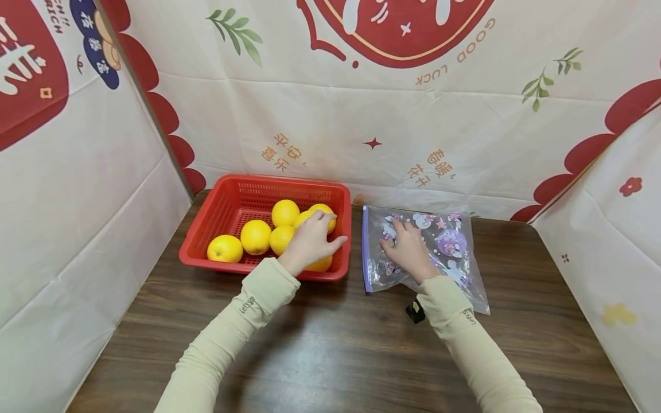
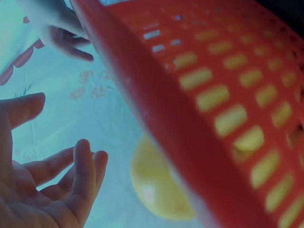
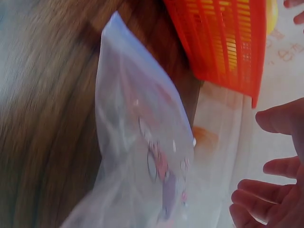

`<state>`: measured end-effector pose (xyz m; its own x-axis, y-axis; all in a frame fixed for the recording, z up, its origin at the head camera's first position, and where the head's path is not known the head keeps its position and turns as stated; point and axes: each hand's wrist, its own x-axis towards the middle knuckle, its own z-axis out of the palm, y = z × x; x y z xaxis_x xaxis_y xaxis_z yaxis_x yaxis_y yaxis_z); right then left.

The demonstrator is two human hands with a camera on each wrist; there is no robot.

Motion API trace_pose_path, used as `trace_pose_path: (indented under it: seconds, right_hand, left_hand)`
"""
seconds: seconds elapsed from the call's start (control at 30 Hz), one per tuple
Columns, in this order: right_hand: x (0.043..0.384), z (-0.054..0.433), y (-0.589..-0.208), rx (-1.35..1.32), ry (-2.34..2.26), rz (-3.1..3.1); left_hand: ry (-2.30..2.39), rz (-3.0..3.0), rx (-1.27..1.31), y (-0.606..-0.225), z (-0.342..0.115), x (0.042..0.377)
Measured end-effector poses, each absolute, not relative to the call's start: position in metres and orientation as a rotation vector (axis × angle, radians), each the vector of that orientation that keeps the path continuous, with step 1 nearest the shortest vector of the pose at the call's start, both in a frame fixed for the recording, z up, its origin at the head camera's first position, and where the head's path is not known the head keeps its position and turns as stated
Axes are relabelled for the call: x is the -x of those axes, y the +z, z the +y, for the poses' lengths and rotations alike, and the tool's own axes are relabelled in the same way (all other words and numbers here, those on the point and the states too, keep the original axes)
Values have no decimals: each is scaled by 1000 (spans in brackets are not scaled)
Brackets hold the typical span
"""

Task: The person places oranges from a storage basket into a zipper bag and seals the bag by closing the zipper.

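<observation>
The left hand [image 1: 315, 238] is hovering over the right end of the red basket [image 1: 281, 182], its fingers loose and grasping nothing; in the left wrist view they are bending a little, with bare space between thumb and fingertips. The hand and wrist are hiding part of the yellow fruit [image 1: 255, 237] — at least seven are showing in the basket, but the full count is hard to make out. In the left wrist view one fruit is showing only in part past the basket's rim, and others are appearing as blurred yellow patches through the slots.

The right hand [image 1: 411, 252] is poising above the clear bag [image 1: 451, 243], also released, its fingers slightly bent and holding nothing. It is covering some of the cartoon print. The bag is lying on the table [image 1: 320, 355], just beside the basket and apart from it, its purple edge facing the basket. The right wrist view is cutting off the bag's lower end, and the print there is blurring.

Near the right sleeve [image 1: 480, 367] a small black thing [image 1: 415, 310] is sticking out, mostly hidden; what it is, I cannot tell. The frame is cutting off both sleeves, as well as the large red print at the top of the sheet [image 1: 330, 109] behind the table.
</observation>
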<state>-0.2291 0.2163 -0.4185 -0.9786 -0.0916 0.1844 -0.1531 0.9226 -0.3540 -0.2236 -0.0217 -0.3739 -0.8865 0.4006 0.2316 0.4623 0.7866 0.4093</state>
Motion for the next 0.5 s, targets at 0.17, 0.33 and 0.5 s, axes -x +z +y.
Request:
trace_pose_path:
  seconds: [0.17,0.33,0.5]
  right_hand:
    - [233,202,-425,-217,612,-2919]
    - [238,191,-432,-236,636,-2916]
    - [242,182,-437,-268,631,-2873]
  left_hand:
    - [-692,-2898,686,-379,-13,221]
    - [-645,-2899,719,-385,-6,220]
    - [-599,-2886,735,-394,1,219]
